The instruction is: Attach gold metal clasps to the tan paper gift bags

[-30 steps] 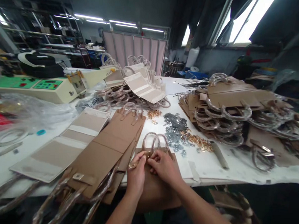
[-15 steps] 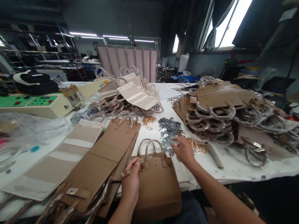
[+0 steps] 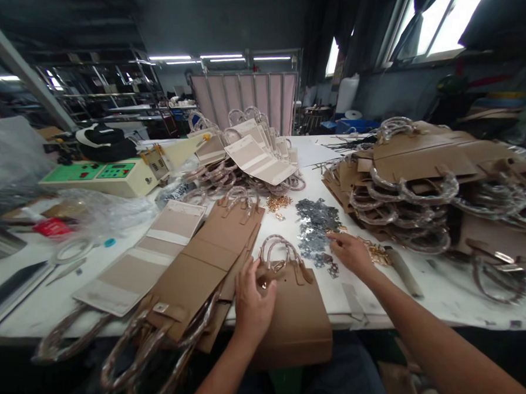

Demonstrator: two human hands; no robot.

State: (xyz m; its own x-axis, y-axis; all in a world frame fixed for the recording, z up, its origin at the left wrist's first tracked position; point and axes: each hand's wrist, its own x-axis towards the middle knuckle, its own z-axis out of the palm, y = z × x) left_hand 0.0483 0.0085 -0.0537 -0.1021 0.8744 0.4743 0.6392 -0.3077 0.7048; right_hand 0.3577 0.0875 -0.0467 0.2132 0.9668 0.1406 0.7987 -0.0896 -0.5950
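A brown handbag point(image 3: 303, 317) with film-wrapped handles point(image 3: 280, 245) stands at the table's front edge. My left hand point(image 3: 254, 299) rests at its upper left corner, thumb and fingers spread apart. A shiny gold metal fitting point(image 3: 265, 285) shows between thumb and forefinger, on the bag's front. Over the right edge of a heap of small grey metal plates point(image 3: 317, 220) is my right hand point(image 3: 352, 253), its fingertips close together. Whatever is between those fingertips, if anything, is too small to make out. Beside that hand lie gold metal fittings point(image 3: 377, 253).
Flat brown bag panels point(image 3: 197, 273) and a beige-lined piece point(image 3: 131, 266) lie at the left. Bags are piled at the right point(image 3: 424, 155) and back point(image 3: 260, 158). A machine with green panels point(image 3: 136, 178) stands far left. A grey bar point(image 3: 402, 272) lies near the gold fittings.
The view has swung left. My left hand has shifted from gripping the bag's edge to spread fingers over its corner. My right hand's fingers have come together at the grey plates.
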